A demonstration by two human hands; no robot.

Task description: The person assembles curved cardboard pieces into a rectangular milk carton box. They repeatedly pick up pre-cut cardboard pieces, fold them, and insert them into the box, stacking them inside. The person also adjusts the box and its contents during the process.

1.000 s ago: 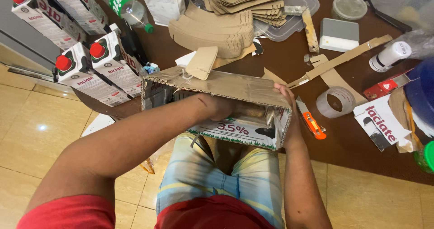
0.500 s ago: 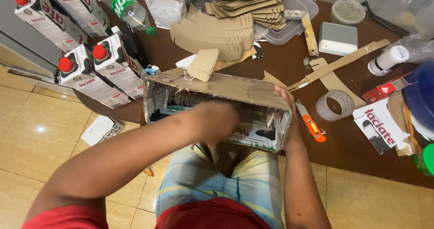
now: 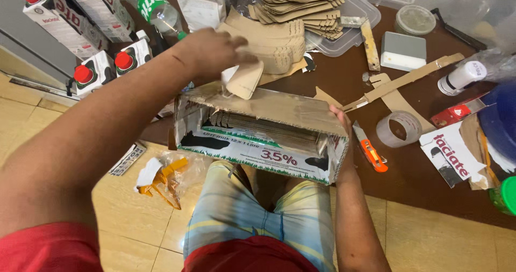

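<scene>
Brown table (image 3: 333, 81), tape roll (image 3: 399, 128), orange cutter (image 3: 371, 149)

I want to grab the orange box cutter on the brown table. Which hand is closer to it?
The right hand. It grips the end of the open cardboard box, just left of the orange box cutter. The left hand is far away, up by the cardboard pieces.

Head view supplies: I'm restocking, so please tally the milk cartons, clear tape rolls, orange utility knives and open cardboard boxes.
milk cartons: 4
clear tape roll: 1
orange utility knife: 1
open cardboard box: 1
Total: 7
</scene>
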